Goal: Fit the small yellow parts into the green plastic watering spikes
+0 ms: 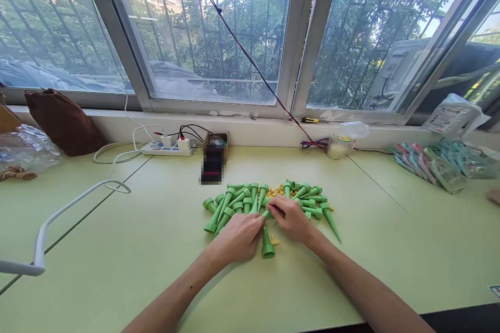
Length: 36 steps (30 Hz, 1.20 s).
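Observation:
A green plastic watering spike (267,214), a tapered cone with a wide ribbed end, lies between my hands. My left hand (242,235) is closed around it, its knuckles hiding much of the cone. At the spike's upper end, the fingers of my right hand (289,217) are pinched together; whatever small piece they may hold is hidden. Just below, another green spike (267,247) points its wide end toward me, beside a few small yellow pieces (275,240). Several more green spikes (230,205) are heaped on the left, and others (308,199) on the right, around a pile of yellow pieces (275,192).
A pale green table (117,250) runs up to the window wall. Along the back are a power strip (167,149), a small box (219,140), a jar (338,146) and bagged pastel items (437,164). A white bent arm (41,239) reaches in from the left.

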Tool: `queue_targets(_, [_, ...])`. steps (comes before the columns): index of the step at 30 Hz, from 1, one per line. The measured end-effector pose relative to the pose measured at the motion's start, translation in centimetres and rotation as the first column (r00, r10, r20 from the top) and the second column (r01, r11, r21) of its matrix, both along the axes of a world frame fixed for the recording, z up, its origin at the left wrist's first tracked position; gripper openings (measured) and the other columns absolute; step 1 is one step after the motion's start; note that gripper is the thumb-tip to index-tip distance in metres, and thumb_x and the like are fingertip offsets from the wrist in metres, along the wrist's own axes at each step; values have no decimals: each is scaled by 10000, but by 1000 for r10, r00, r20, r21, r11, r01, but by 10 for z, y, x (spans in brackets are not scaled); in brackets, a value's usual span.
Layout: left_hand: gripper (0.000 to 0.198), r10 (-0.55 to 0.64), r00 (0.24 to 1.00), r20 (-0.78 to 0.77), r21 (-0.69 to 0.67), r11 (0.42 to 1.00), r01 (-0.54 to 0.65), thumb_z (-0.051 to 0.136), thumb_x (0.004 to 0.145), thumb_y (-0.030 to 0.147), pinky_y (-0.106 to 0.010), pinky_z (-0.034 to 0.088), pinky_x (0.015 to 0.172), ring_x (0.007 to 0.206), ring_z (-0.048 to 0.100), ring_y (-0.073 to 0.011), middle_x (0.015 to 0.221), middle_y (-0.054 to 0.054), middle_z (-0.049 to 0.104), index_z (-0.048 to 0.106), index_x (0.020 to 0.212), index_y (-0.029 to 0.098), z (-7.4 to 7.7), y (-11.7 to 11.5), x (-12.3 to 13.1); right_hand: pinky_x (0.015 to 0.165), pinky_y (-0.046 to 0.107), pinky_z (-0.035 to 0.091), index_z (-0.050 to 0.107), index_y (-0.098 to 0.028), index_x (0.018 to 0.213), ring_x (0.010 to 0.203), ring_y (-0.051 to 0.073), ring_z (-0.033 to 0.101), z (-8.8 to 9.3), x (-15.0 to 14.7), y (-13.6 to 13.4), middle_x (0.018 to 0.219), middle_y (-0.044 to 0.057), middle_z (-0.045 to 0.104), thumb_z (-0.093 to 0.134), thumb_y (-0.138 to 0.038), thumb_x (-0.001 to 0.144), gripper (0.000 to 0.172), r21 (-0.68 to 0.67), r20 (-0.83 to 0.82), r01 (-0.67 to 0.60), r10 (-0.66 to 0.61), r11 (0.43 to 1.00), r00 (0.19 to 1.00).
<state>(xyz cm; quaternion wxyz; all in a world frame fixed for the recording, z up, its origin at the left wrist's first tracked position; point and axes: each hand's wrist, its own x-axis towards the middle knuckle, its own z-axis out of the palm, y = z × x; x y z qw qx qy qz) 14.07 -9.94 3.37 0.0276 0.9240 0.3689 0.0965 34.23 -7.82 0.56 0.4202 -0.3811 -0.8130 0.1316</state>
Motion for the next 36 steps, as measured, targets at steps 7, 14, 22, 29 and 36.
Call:
queue_targets(7, [187,13,989,148,-27,1000,-9,409,917,117,-328,335,587,669,576,-208,773,-45,589,520,797,206,-2,2,2,688,297,468,627,-205,885,742,183,587,1,-1,0,811,34,631,514,-189,1003,165,-9,1,-4,4,1000,1000])
queue_targets(14, [145,82,952,295,-124,991,-47,457,938,154,-324,444,727,825,594,-213,891,-50,599,568,860,204,-1,1,3,672,290,459,635,-203,887,722,177,586,-2,-1,1,799,29,633,506,-194,1007,176,-13,4,3,-3,1000,1000])
queue_targets(22, [201,211,880,426,-201,970,-136,393,1016,266,-305,419,667,746,570,-189,839,-20,609,495,850,215,3,5,6,667,285,456,631,-205,869,706,173,578,-1,-3,-1,778,23,635,498,-207,1013,196,-41,-15,-8,7,999,1000])
queue_targets(29, [139,246,847,471,-216,963,-159,457,982,261,-284,378,625,676,566,-179,764,5,622,508,859,219,5,8,7,651,280,453,637,-206,901,686,171,570,-2,-4,-1,769,20,624,507,-246,1016,179,-40,-55,-9,7,999,998])
queue_targets(36, [68,227,827,514,-219,967,-129,480,980,232,-288,435,693,744,617,-182,857,-4,672,526,1029,229,-2,9,7,690,286,473,653,-211,1021,731,178,607,2,-6,-4,866,38,684,514,-257,1017,147,-49,-89,-37,33,998,995])
